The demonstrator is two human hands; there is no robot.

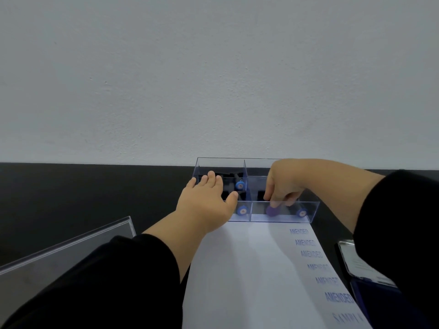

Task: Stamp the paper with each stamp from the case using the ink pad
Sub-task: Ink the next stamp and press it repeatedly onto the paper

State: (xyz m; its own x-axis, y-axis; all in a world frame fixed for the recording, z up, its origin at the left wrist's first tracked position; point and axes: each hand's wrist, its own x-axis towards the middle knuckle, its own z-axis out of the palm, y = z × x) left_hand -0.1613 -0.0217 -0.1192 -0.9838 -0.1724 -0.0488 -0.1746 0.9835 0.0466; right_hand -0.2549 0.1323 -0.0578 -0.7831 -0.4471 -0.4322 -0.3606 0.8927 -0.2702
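A clear plastic case (311, 210) with two compartments stands at the far end of the white paper (256, 276). My left hand (209, 200) lies over the case's left compartment with straight fingers, next to two blue-capped stamps (240, 185) (242, 211). My right hand (285, 184) reaches down into the right compartment, and its fingertips pinch a stamp with a purple cap (272, 211). Another blue-capped stamp (302, 213) lies at that compartment's right end. The paper bears a column of blue "AMENDED" prints (308, 254) along its right side. The ink pad (370, 293) sits open at the right, partly hidden by my right sleeve.
The clear lid (71, 252) of the case lies at the left on the black table (95, 191). A pale wall (213, 79) rises right behind the case. The ink pad's shiny lid (354, 257) stands beside the paper's right edge.
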